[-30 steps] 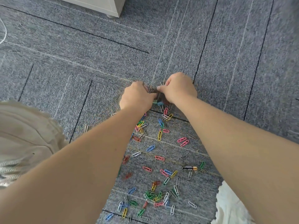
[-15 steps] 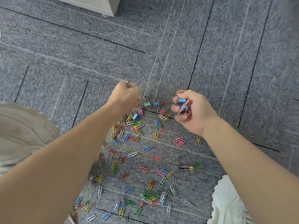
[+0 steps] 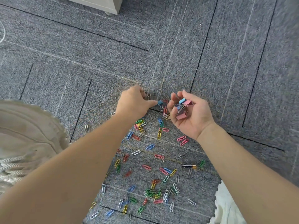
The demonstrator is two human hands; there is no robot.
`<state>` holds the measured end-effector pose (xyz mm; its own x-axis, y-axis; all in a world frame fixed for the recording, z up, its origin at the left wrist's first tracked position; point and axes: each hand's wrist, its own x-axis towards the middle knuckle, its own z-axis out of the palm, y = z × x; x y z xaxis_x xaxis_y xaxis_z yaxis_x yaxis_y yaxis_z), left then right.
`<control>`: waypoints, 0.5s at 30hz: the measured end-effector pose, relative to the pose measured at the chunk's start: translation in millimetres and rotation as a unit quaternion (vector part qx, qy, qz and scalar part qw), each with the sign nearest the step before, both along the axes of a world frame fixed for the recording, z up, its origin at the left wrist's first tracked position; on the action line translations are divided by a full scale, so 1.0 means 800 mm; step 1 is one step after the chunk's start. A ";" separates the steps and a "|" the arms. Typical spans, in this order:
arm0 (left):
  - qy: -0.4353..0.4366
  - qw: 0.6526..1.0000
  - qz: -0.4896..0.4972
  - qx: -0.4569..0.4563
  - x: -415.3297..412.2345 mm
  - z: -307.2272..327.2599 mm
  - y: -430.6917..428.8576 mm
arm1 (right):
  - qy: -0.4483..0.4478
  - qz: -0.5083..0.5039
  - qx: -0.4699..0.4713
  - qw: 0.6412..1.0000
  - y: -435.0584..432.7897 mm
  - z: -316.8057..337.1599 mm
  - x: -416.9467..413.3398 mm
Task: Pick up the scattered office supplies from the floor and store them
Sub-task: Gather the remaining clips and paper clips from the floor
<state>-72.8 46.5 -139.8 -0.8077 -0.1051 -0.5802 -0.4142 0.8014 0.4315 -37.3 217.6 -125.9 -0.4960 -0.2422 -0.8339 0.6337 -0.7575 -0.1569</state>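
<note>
Several coloured paper clips lie scattered over the grey carpet between my forearms. My right hand is turned palm up and cups a small bunch of binder clips, pink and blue ones. My left hand reaches in from the left and pinches a blue binder clip close to the right hand's fingertips. A silver clip handle shows above the left hand's knuckles. A black and gold battery lies among the paper clips at the right.
A white cabinet corner stands at the top of the view. My beige-clad knee fills the left edge, and white cloth shows at the bottom right. A thin white cord lies at the far left.
My right hand has turned further palm up with its binder clips. My left hand has moved right and now pinches a blue binder clip beside it.
</note>
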 end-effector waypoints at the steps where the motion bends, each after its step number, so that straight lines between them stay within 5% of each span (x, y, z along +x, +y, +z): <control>1: 0.007 1.000 0.003 -0.012 0.000 -0.003 0.004 | 0.004 0.025 0.032 0.999 0.000 0.001 -0.002; 3: -0.002 1.000 0.007 -0.018 -0.002 -0.006 0.011 | 0.012 0.097 0.121 0.988 -0.002 0.001 -0.005; 5: -0.022 1.000 -0.009 -0.015 -0.004 -0.003 0.014 | 0.037 0.223 0.260 0.939 -0.008 0.000 -0.005; 11: -0.034 0.996 -0.029 0.071 -0.001 0.010 -0.011 | 0.150 0.479 0.631 0.591 -0.040 -0.011 -0.003; 15: -0.048 0.986 0.020 0.158 -0.020 0.027 -0.048 | 0.162 0.495 0.718 0.461 -0.062 -0.015 -0.007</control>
<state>-88.9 8.0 -118.0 -0.7464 0.0615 -0.6626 -0.4942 0.6156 0.6139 -42.7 167.8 -138.0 -0.8902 0.2029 -0.4078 0.3243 0.9110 -0.2546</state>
